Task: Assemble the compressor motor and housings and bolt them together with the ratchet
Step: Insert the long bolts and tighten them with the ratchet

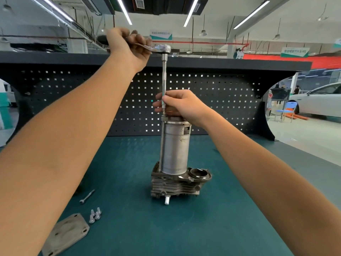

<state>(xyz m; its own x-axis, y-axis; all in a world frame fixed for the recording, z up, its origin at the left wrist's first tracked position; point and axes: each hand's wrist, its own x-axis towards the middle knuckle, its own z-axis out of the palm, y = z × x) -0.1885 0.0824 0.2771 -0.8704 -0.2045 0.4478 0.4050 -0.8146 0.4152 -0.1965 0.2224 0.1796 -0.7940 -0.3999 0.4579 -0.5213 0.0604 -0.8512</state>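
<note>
The compressor motor (pixel 175 148), a plain grey metal cylinder, stands upright near the middle of the green-topped desk (pixel 230 209), seated in a dark finned housing (pixel 175 185) that rests on the desk surface. An open round port sits on the housing's right side, and a short silver stub sticks out at its near bottom edge. The ratchet (pixel 162 48) is held high above the motor, its shiny head level and its handle reaching left into the left hand (pixel 129 47), whose fingers are curled tight around it. A long thin extension bar (pixel 164 78) drops straight down from the ratchet head to the motor's top left edge. The right hand (pixel 180 106) grasps the lower part of this bar between thumb and curled fingers, just above the motor's top cap. A slim through-bolt (pixel 161 145) runs down the motor's left side towards the housing. On the near left of the desk lie a flat grey cover plate (pixel 66 235) with corner holes, three loose bolts (pixel 95 215) just beside it, and a small spanner (pixel 87 196) a little farther back. A dark pegboard (pixel 212 100) stands along the desk's far edge.
</note>
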